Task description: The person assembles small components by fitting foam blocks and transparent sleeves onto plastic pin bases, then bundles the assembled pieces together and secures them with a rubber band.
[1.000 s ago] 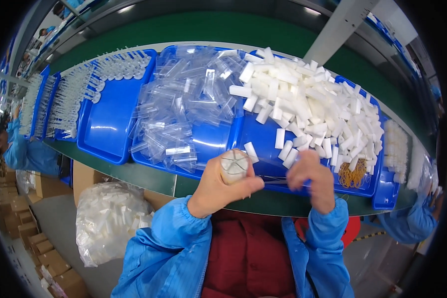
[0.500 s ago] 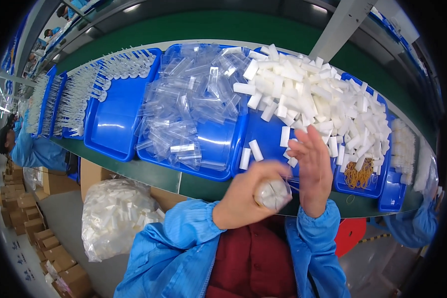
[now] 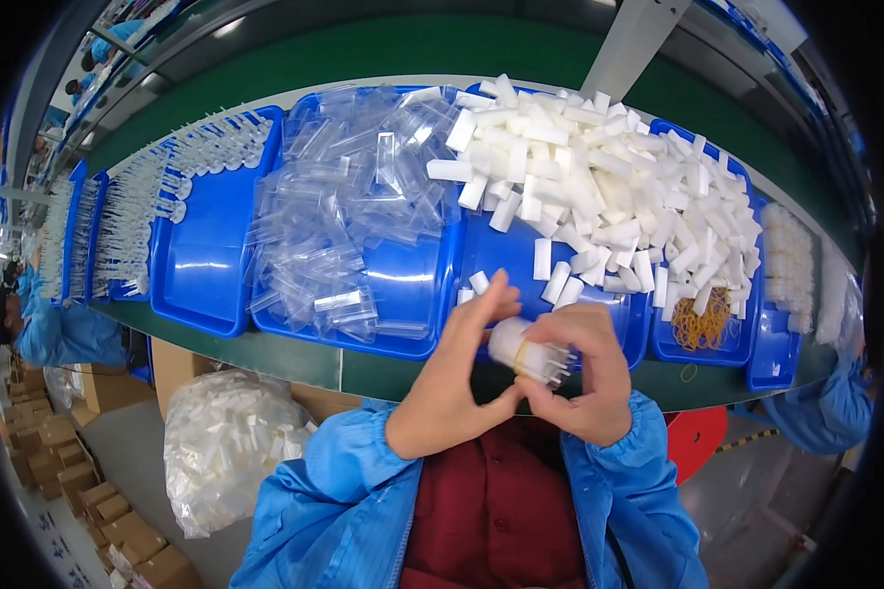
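Note:
A bundle of whitish plastic pieces with thin pale stems [image 3: 511,344] is held over the near table edge, with a yellow rubber band around it. My right hand [image 3: 599,368] grips the bundle between thumb and fingers around its stem end. My left hand [image 3: 452,383] is open beside the other end, fingers stretched out and thumb reaching below the bundle, close to my right thumb. Just beyond my hands, a blue tray [image 3: 506,260] bears a heap of white rectangular blocks [image 3: 589,177]. Yellow rubber bands [image 3: 699,322] lie piled in a blue tray on the right.
Clear plastic sleeves [image 3: 363,196] fill much of a blue tray left of centre. Farther left, stemmed clear pieces [image 3: 128,216] stand in rows in blue trays. A bag of white pieces [image 3: 231,432] and cardboard boxes [image 3: 128,530] are below left. A red disc [image 3: 695,439] is below right.
The bundle has turned from end-on to sideways, its stems now toward the right. My right hand, raised and spread before, has closed on it; my left hand has opened from its grip.

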A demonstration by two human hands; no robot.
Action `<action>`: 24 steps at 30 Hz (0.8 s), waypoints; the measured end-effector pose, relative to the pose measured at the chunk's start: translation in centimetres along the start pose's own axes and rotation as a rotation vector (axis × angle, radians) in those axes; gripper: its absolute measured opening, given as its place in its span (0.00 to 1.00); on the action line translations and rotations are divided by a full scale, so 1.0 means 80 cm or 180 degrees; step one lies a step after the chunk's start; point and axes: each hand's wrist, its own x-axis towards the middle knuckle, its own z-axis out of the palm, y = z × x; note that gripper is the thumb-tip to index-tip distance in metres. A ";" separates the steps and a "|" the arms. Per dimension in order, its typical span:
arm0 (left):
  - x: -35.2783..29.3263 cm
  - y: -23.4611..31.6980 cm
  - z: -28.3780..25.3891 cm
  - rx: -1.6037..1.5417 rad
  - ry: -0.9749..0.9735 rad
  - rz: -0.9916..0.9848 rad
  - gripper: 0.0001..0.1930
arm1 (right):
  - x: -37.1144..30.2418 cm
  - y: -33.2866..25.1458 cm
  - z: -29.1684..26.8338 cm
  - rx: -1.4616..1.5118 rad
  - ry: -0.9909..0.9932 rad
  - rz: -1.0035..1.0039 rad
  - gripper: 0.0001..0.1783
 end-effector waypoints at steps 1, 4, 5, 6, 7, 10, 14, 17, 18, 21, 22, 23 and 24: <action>-0.009 -0.004 0.000 -0.0763 0.0061 -0.0244 0.51 | -0.003 0.000 -0.002 -0.0360 0.0280 -0.0064 0.31; -0.017 -0.012 -0.004 -0.1676 0.0008 -0.0634 0.46 | -0.010 0.010 0.006 -0.0827 0.0154 -0.0610 0.31; -0.018 -0.013 -0.004 -0.1829 -0.0091 -0.0776 0.44 | -0.013 0.013 0.011 -0.0831 0.0141 -0.0897 0.33; -0.019 -0.013 -0.004 -0.1928 -0.0028 -0.0795 0.42 | -0.015 0.012 0.007 -0.0802 -0.0074 -0.0738 0.34; -0.020 -0.014 -0.005 -0.1930 -0.0025 -0.0798 0.42 | -0.014 0.010 0.002 -0.0800 -0.0079 -0.0735 0.34; -0.023 -0.012 -0.007 -0.2070 0.0131 -0.0684 0.44 | -0.018 0.021 -0.018 0.1036 -0.0145 0.0266 0.37; -0.025 -0.014 -0.007 -0.1549 0.0016 -0.0226 0.49 | -0.025 0.030 -0.025 0.0898 -0.0638 0.0669 0.40; -0.025 -0.014 -0.005 -0.1055 0.0062 0.0033 0.51 | -0.026 0.027 -0.024 0.0500 -0.0612 0.0432 0.37; -0.025 -0.014 -0.003 -0.0829 0.0108 0.0135 0.51 | -0.027 0.029 -0.021 0.0502 -0.0609 0.0431 0.37; -0.026 -0.022 0.003 -0.0994 0.0305 0.0108 0.50 | -0.027 0.033 -0.011 0.0723 -0.0391 0.0509 0.37; -0.025 -0.022 0.005 -0.0995 0.0301 0.0109 0.50 | -0.025 0.031 -0.010 0.1003 -0.0332 0.0546 0.37; -0.024 -0.021 0.007 -0.1205 0.0376 0.0032 0.49 | -0.024 0.031 -0.009 0.1282 -0.0271 0.0583 0.37; -0.024 -0.020 0.007 -0.1409 0.0457 -0.0046 0.48 | -0.026 0.032 -0.010 0.1285 -0.0271 0.0582 0.37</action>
